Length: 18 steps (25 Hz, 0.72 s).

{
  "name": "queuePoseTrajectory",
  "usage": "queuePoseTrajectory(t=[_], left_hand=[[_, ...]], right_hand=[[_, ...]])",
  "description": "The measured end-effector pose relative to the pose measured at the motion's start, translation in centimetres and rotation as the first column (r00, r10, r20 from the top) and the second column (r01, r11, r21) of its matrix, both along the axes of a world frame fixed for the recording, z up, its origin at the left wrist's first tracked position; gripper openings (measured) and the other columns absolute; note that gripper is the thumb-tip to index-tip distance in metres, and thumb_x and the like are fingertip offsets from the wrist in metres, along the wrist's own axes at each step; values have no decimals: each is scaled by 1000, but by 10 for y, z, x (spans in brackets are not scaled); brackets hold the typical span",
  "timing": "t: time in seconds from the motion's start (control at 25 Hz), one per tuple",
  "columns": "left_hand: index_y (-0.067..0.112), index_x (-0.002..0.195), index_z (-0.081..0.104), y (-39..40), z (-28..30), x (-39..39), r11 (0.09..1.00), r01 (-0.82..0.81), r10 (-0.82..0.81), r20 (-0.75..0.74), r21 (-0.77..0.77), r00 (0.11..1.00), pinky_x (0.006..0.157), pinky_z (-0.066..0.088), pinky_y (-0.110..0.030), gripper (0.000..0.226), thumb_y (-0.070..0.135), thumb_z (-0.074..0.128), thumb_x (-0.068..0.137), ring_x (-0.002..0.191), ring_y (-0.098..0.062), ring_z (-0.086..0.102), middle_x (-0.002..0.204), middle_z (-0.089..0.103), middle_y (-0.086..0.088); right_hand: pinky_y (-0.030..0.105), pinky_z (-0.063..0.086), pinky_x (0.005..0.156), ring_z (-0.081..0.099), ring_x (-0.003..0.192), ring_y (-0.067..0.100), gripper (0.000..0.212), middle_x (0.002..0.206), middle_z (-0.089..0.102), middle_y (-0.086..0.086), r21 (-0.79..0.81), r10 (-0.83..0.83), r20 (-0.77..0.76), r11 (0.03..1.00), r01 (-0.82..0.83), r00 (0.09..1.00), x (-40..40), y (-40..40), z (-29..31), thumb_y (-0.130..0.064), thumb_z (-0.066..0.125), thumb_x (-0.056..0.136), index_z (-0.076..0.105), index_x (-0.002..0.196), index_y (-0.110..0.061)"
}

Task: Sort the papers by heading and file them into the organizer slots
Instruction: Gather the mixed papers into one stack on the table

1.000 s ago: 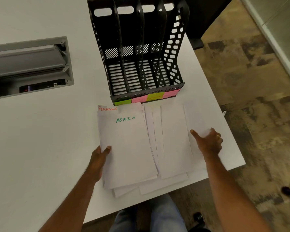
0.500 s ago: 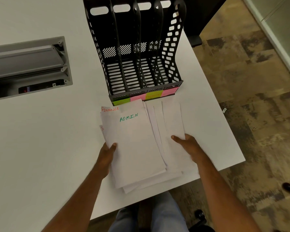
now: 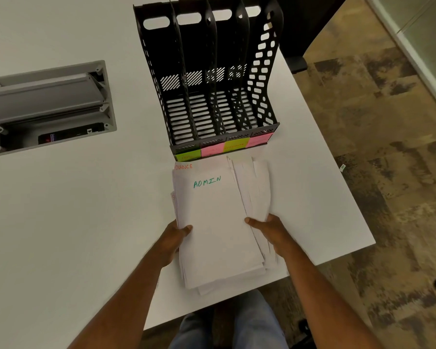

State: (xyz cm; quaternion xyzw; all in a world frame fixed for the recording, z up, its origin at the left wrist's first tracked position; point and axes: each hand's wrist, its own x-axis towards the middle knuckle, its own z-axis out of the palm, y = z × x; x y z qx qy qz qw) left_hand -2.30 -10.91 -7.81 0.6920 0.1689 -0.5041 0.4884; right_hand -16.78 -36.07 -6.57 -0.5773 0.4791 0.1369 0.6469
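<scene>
A loose stack of white papers [image 3: 219,222] lies on the white table in front of a black slotted organizer [image 3: 207,79]. The top sheet reads ADMIN in green; a sheet beneath shows FINANCE in orange at its top edge. My left hand [image 3: 175,239] grips the stack's left edge with the thumb on top. My right hand [image 3: 268,229] presses against the right edge, thumb on the top sheet. The organizer's slots hold nothing; green, pink and yellow sticky labels [image 3: 223,147] line its front lip.
A grey recessed cable box [image 3: 45,107] with its lid open sits in the table at the left. The table's right edge [image 3: 337,177] and near edge are close to the stack. Patterned floor lies beyond; my knees show below.
The fanned-out sheets have been pushed together into one stack. My right hand moved left from the far right sheets to the stack's right edge; the left hand stayed on the left edge.
</scene>
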Motion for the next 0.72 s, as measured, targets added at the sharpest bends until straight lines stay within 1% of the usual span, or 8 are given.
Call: queuePoseTrajectory(t=[0.08, 0.12, 0.2, 0.28, 0.4, 0.52, 0.64, 0.72], left_hand=[[19, 137, 49, -2, 9, 2, 999, 27, -26, 34, -29, 999, 96, 49, -42, 37, 25, 58, 101, 112, -27, 61, 123, 64, -6], [19, 137, 48, -5, 10, 2, 999, 14, -9, 118, -42, 993, 93, 48, -38, 40, 27, 59, 100, 112, -26, 60, 123, 63, -4], [13, 135, 49, -8, 10, 2, 994, -100, 77, 371, 41, 925, 87, 48, -35, 41, 24, 62, 98, 108, -26, 60, 120, 61, -5], [6, 131, 48, -13, 8, 1, 944, -281, 162, 504, 170, 848, 86, 52, -38, 34, 14, 57, 99, 104, -32, 62, 120, 62, -14], [6, 135, 45, -22, 7, -7, 930, -272, 140, 445, 248, 884, 98, 52, -47, 43, -4, 41, 93, 113, -39, 59, 128, 60, -19], [7, 139, 45, -24, 9, -2, 941, -183, 59, 396, 285, 916, 97, 47, -38, 53, -8, 34, 89, 117, -35, 56, 129, 57, -12], [7, 139, 46, -18, 4, 7, 945, -66, -73, 404, 319, 912, 98, 48, -40, 53, -7, 35, 89, 119, -36, 55, 133, 58, -15], [7, 138, 46, -19, 1, 7, 935, 33, -190, 420, 354, 888, 100, 49, -43, 53, -6, 35, 88, 120, -37, 56, 134, 58, -17]], right_hand=[[23, 46, 84, 63, 96, 5, 40, 106, 69, -9, 16, 63, -30, 998, -62, 998, 2, -6, 6, -36, 80, 80, 62, 115, -26], [24, 48, 80, 63, 92, 5, 34, 104, 71, -8, 4, 32, -30, 999, -32, 999, 2, -11, 7, -35, 78, 82, 64, 112, -25], [29, 54, 71, 67, 86, 14, 22, 101, 72, 1, -55, -106, -25, 993, 104, 994, 3, -20, 11, -27, 72, 89, 67, 109, -20], [33, 57, 71, 65, 85, 21, 18, 100, 68, 6, -141, -144, -48, 981, 136, 988, 7, -24, 8, -19, 62, 96, 63, 113, -15], [36, 53, 75, 56, 77, 19, 10, 85, 59, 3, -269, 33, -96, 962, -58, 995, 16, -21, 1, -12, 51, 99, 57, 103, -19], [35, 46, 66, 44, 63, 18, 19, 66, 46, 4, -333, 180, -116, 919, -209, 977, 18, -22, -5, -9, 51, 96, 50, 78, -14], [35, 49, 65, 43, 64, 19, 20, 67, 43, 6, -258, 156, -128, 948, -185, 979, 13, -24, -7, -10, 50, 97, 49, 77, -13], [35, 49, 71, 43, 69, 19, 14, 73, 43, 5, -171, 70, -141, 981, -93, 988, 13, -23, -7, -14, 48, 98, 51, 84, -13]])
